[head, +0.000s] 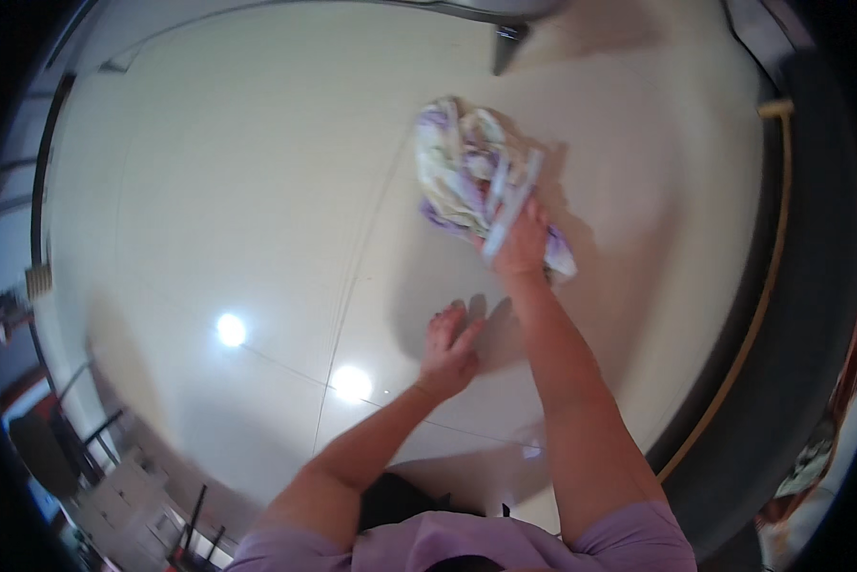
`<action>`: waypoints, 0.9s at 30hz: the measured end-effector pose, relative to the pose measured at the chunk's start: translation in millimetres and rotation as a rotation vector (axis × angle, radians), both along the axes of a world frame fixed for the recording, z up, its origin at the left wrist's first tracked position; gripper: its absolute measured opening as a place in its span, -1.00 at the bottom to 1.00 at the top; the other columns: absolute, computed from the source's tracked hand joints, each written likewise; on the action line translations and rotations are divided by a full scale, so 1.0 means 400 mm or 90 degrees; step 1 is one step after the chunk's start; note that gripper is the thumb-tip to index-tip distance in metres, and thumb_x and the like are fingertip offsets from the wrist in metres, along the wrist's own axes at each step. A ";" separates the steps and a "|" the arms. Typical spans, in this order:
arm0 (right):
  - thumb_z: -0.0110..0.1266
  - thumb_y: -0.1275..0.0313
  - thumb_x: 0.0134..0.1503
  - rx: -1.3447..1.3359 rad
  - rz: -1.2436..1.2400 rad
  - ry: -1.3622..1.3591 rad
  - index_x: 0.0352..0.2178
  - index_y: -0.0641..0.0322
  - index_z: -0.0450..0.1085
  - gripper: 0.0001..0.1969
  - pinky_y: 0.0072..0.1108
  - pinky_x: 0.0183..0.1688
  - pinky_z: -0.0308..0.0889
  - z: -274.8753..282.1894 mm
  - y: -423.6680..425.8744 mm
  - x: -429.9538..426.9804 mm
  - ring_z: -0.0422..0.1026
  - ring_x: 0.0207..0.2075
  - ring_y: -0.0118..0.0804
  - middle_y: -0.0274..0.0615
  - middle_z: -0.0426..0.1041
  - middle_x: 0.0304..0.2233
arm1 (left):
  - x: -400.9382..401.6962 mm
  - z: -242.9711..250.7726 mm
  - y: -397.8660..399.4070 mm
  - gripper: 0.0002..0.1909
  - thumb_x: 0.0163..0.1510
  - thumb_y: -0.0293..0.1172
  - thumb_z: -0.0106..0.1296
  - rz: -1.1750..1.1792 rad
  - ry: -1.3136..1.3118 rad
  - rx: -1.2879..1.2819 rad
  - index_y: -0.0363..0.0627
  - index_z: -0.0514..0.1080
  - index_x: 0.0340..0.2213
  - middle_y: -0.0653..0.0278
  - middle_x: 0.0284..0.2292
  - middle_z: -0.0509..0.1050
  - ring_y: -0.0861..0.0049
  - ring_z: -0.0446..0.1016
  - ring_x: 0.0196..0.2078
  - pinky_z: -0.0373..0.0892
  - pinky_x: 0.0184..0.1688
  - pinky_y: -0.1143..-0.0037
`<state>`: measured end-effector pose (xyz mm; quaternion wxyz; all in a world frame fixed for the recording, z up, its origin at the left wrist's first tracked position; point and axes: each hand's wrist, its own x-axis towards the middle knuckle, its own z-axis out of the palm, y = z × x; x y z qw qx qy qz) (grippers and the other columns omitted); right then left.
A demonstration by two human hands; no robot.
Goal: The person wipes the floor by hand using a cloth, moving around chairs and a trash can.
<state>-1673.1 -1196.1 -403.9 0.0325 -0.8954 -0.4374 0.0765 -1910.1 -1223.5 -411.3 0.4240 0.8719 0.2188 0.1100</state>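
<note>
A crumpled cloth (460,164) with white, purple and greenish patches is bunched up over the glossy pale tiled floor (256,179). My right hand (521,232) grips its near end, where a pale band runs across the fingers. One corner of the fabric hangs out to the right of the wrist. Whether the bundle rests fully on the floor, I cannot tell. Nearer to me, my left hand (453,350) is empty, its fingers spread a little, just over the tiles with its shadow beside it.
A dark tapered furniture leg (508,46) stands at the top. Along the right runs a dark grey padded-looking surface (807,286), with a long thin wooden stick (775,250) at its edge. Lower left are a dark chair (49,443) and pale drawers (117,493).
</note>
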 end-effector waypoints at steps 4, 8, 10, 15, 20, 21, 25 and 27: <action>0.22 0.07 -0.27 -0.027 -0.016 -0.051 0.14 0.04 0.14 -0.12 -0.15 0.07 0.08 0.023 0.002 0.007 0.16 0.05 0.07 -0.01 0.19 0.05 | -0.236 -0.024 0.374 -0.55 0.13 -0.08 -0.24 0.373 -0.041 0.005 -0.02 0.30 -0.02 0.21 -0.16 0.34 0.38 0.30 -0.13 0.17 -0.01 0.23; 0.26 0.06 -0.29 -0.026 -0.026 -0.074 0.14 0.05 0.16 -0.10 -0.14 0.10 0.06 -0.017 -0.012 -0.015 0.14 0.06 0.13 0.03 0.15 0.09 | -0.498 -0.019 0.735 -0.45 0.03 -0.36 -0.10 0.653 0.301 0.438 -0.02 0.21 0.10 0.03 0.12 0.13 0.13 0.02 0.21 -0.12 0.20 0.13; 0.27 0.10 -0.30 -0.041 -0.013 -0.058 0.14 0.05 0.15 -0.10 -0.17 0.10 0.06 0.009 0.008 -0.038 0.15 0.06 0.12 0.05 0.15 0.08 | -0.545 -0.041 0.766 -0.43 0.04 -0.26 -0.15 0.684 0.401 0.365 0.01 0.18 0.13 0.07 0.12 0.13 0.17 -0.02 0.23 -0.16 0.22 0.14; 0.31 0.22 -0.33 0.074 -0.153 0.029 0.14 0.16 0.12 -0.07 -0.22 0.08 0.12 -0.009 0.010 0.002 0.19 0.04 0.09 0.11 0.19 0.05 | -0.515 -0.039 0.777 -0.41 0.00 -0.24 -0.21 0.672 0.425 0.316 0.13 0.19 0.13 0.10 0.13 0.14 0.17 -0.03 0.24 -0.18 0.23 0.11; 0.24 0.16 -0.18 0.224 -0.213 -0.051 0.04 0.37 0.21 -0.23 -0.23 0.06 0.20 -0.021 0.304 -0.006 0.32 -0.02 0.09 0.14 0.31 -0.01 | -0.561 -0.035 0.770 -0.37 -0.03 -0.20 -0.18 0.689 0.467 0.275 0.14 0.18 0.14 0.10 0.15 0.10 0.16 -0.05 0.26 -0.19 0.22 0.04; 0.21 0.14 -0.14 0.268 -0.278 -0.035 0.02 0.39 0.24 -0.26 -0.23 0.07 0.20 -0.039 0.402 0.004 0.34 -0.02 0.09 0.14 0.33 -0.02 | -0.568 -0.038 0.765 -0.37 -0.03 -0.20 -0.18 0.696 0.465 0.269 0.14 0.18 0.14 0.10 0.15 0.10 0.16 -0.05 0.26 -0.19 0.22 0.04; 0.09 -0.15 -0.10 0.119 -0.022 -0.242 -0.21 0.29 0.46 -0.32 -0.27 -0.07 0.27 -0.096 0.897 -0.016 0.40 -0.15 0.03 0.17 0.44 -0.21 | -0.550 -0.042 0.754 -0.35 -0.03 -0.19 -0.18 0.692 0.476 0.234 0.16 0.16 0.16 0.10 0.16 0.08 0.13 -0.08 0.27 -0.23 0.24 0.02; 0.06 -0.06 -0.04 0.080 0.006 -0.235 -0.41 0.21 0.47 -0.51 -0.34 -0.26 0.31 -0.079 1.104 -0.297 0.43 -0.32 -0.11 0.01 0.47 -0.33 | -0.566 -0.024 0.771 -0.35 -0.03 -0.19 -0.17 0.679 0.479 0.252 0.16 0.16 0.16 0.08 0.16 0.08 0.11 -0.08 0.27 -0.22 0.23 0.01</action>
